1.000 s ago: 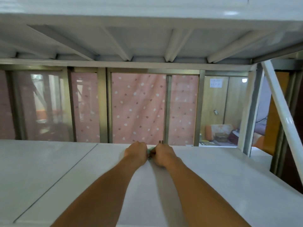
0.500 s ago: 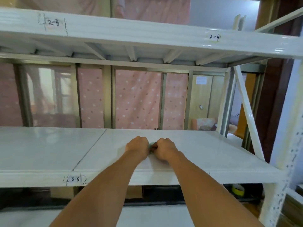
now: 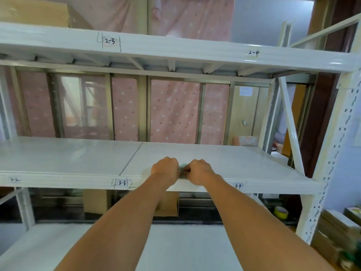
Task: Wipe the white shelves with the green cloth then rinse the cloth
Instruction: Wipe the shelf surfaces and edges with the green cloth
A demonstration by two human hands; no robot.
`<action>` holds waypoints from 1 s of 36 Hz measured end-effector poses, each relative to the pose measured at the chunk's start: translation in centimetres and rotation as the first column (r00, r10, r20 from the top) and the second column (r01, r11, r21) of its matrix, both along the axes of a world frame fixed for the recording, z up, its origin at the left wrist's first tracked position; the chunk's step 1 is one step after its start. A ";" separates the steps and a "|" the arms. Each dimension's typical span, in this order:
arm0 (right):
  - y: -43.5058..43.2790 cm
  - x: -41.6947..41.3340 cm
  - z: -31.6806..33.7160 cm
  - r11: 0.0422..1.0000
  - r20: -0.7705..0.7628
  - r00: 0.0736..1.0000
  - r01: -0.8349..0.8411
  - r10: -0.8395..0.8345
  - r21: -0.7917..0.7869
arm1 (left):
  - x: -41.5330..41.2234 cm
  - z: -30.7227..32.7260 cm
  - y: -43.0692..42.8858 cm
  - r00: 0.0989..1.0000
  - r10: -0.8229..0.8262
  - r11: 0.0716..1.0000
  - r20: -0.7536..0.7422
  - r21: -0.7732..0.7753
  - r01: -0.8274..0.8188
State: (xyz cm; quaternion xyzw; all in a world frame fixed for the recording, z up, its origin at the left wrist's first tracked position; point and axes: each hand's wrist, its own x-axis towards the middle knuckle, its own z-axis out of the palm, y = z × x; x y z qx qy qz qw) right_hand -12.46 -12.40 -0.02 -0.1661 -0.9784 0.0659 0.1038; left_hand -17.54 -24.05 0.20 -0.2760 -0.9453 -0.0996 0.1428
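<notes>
Both your fists have drawn back to the shelf [image 3: 244, 163] front edge. Handwritten labels read 3-3 [image 3: 122, 182] down-left of your left hand [image 3: 165, 169], 3-4 [image 3: 238, 186] down-right of your right hand [image 3: 199, 173], and 2-3 [image 3: 109, 41] and 2-4 [image 3: 253, 53] on the beam [image 3: 195, 49] above. The panel is smooth, glossy white. Each hand clenches the cloth [image 3: 183, 167], green, bunched between your knuckles, mostly hidden.

Hands [image 3: 165, 169], cloth [image 3: 183, 166] nearer shelf [image 3: 254, 167] front edge
</notes>
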 end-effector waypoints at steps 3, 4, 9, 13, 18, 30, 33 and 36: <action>-0.6 0.4 0.2 0.999 0.000 0.999 -0.050 0.050 0.000 | 0.6 0.1 -1.0 0.999 0.028 1.000 0.029 0.013 -0.028; -0.8 0.6 0.3 0.998 -0.001 0.998 -0.064 0.064 -0.005 | 0.8 0.2 -1.3 0.999 0.036 0.999 0.036 0.013 -0.037; -1.5 1.4 -0.4 0.992 -0.049 0.991 -0.123 0.122 -0.018 | 1.6 0.4 -2.5 0.999 0.046 0.998 0.007 -0.044 -0.046; -1.8 1.5 -0.6 0.990 -0.069 0.989 -0.136 0.134 -0.032 | 1.9 0.4 -2.7 0.999 0.021 0.991 -0.050 -0.134 -0.027; -2.7 0.7 -0.7 0.990 -0.087 0.987 -0.138 0.134 -0.036 | 0.8 0.6 -3.5 0.998 0.031 0.991 -0.045 -0.130 -0.037; -4.7 -2.7 -0.1 0.985 -0.086 0.990 -0.123 0.113 -0.118 | -2.6 1.3 -5.9 0.990 0.107 0.994 0.089 -0.020 -0.106; -4.8 -3.7 0.1 0.983 -0.088 0.991 -0.108 0.096 -0.146 | -3.7 1.1 -5.7 0.992 0.116 0.992 0.054 -0.061 -0.112; -4.9 -4.6 0.2 0.982 -0.093 0.993 -0.087 0.073 -0.167 | -4.4 1.4 -5.0 0.995 0.102 0.986 -0.016 -0.129 -0.103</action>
